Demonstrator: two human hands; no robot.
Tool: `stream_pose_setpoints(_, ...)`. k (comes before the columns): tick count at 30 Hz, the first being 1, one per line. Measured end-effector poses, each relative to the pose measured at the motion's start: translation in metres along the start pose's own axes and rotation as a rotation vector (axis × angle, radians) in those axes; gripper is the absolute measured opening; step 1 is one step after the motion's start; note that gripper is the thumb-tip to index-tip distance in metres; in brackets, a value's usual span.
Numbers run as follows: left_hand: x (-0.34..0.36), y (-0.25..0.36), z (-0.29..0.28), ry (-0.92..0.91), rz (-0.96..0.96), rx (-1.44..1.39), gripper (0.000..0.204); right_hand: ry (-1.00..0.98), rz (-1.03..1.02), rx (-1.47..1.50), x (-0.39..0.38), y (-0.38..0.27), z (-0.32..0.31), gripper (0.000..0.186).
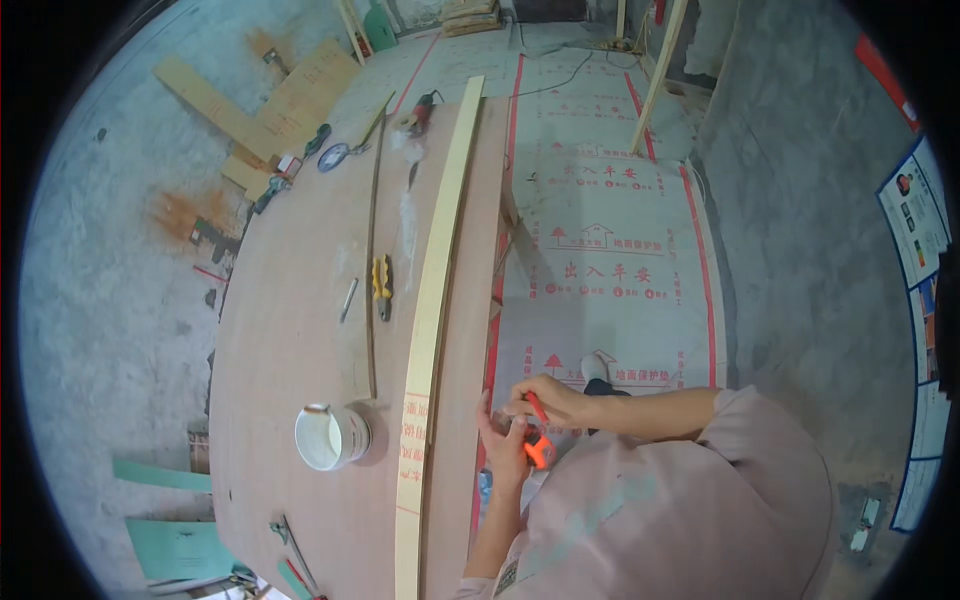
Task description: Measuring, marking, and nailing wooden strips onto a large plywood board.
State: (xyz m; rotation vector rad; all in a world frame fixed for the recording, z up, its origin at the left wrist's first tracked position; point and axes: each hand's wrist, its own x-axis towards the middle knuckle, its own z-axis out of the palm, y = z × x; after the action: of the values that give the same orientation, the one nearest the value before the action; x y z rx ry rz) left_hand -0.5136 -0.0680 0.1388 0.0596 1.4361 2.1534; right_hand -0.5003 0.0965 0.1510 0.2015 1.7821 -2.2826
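My left hand (505,450) is beside the right edge of the wooden worktable, fingers pointing away from me. An orange and black tape measure (540,450) sits against its thumb side and appears gripped there. My right hand (556,402) reaches in from the right and meets the left fingertips. A slim red marker or pencil (537,406) sticks out of its closed fingers. Just left of both hands, a long pale yellow board (432,320) with red print lies lengthwise on the table. What the touching fingertips do is too small to make out.
On the worktable (290,380) stand a white bucket (325,438), yellow-handled pliers (382,285), a thin dark strip (375,200) and an angle grinder (418,115). Printed protective sheeting (610,240) covers the floor at right. A wooden post (660,75) leans farther back. Boards (300,95) rest by the left wall.
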Motion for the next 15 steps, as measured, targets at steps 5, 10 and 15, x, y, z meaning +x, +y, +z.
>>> stream_pose_setpoints(5,0.105,-0.047,0.084,0.162,0.007,0.307,0.074,0.257,-0.155,0.178,-0.006,0.008,-0.09,0.019)
stream_pose_setpoints(10,0.201,-0.068,0.184,-0.085,0.07,0.806,0.063,0.224,0.222,0.857,0.006,0.02,-0.238,0.027)
stream_pose_setpoints(15,0.355,-0.04,0.146,0.109,0.306,1.234,0.072,0.405,0.226,0.301,-0.019,0.079,-0.384,0.023)
